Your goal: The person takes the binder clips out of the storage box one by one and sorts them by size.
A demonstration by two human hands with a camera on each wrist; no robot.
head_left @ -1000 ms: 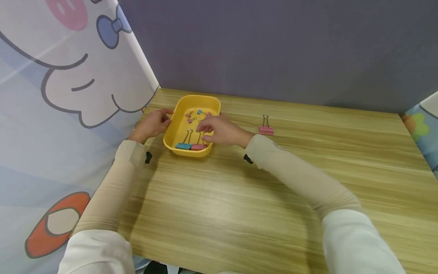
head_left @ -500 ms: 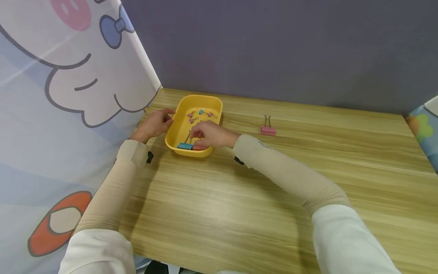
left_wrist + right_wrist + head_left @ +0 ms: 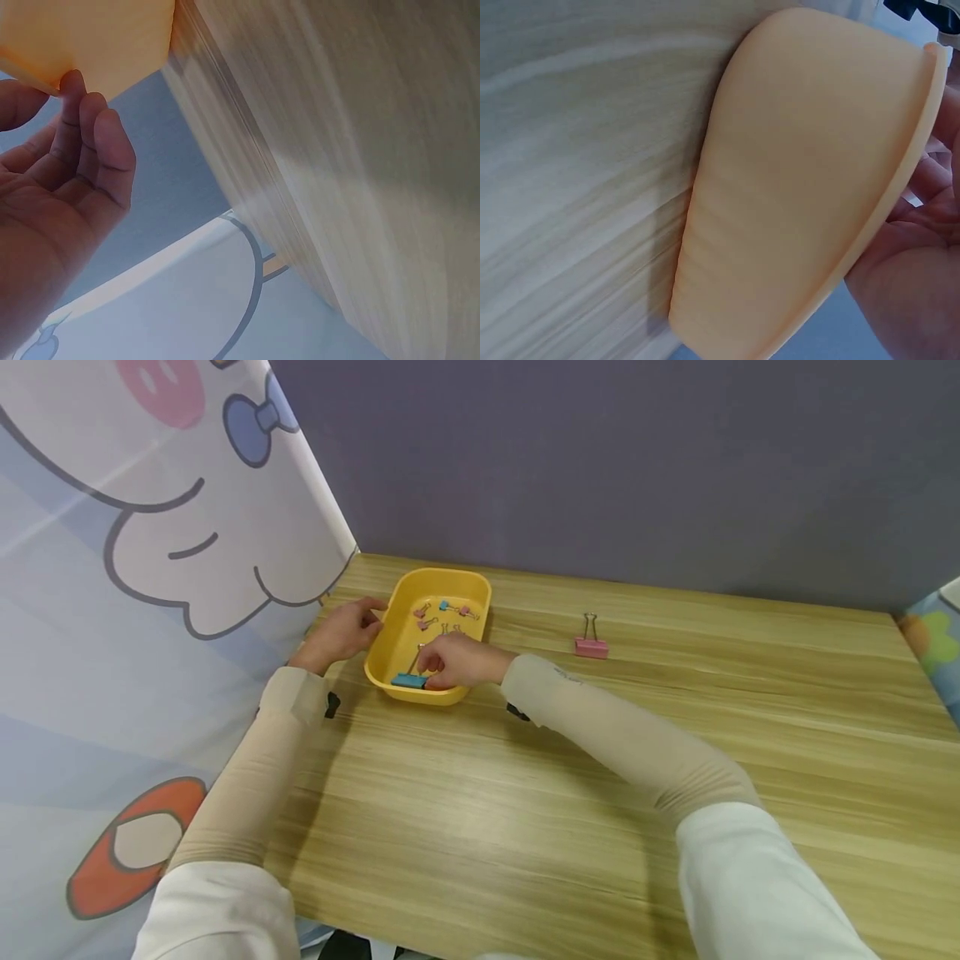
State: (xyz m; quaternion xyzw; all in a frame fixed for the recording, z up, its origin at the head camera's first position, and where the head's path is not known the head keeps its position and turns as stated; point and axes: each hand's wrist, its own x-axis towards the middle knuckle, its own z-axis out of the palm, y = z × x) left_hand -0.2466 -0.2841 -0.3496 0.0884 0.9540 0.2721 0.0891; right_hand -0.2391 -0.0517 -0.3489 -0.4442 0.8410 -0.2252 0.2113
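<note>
My left hand [image 3: 347, 631] pinches the left rim of a yellow plastic tray [image 3: 382, 643] between thumb and fingers; the left wrist view shows this grip on the tray [image 3: 97, 37]. Inside the tray, at its near end, my right hand [image 3: 461, 660] has its fingers curled at a pinkish-red binder clip [image 3: 435, 684], most of which it covers. A blue binder clip [image 3: 408, 681] lies beside it, handles toward the far side. In the right wrist view the tray wall [image 3: 802, 172] hides the fingertips of the right hand [image 3: 930, 247].
Several small pink and blue binder clips [image 3: 427, 624] lie in the tray's far half. A larger pink binder clip [image 3: 592, 648] stands on the wooden table [image 3: 480, 810] to the right. A grey wall [image 3: 600, 468] rises behind, and a cartoon-printed cloth [image 3: 150, 693] borders the left.
My right hand has moved left and down onto the pinkish-red clip, covering its handles, and its fingers have curled in. The left hand keeps its place on the tray rim.
</note>
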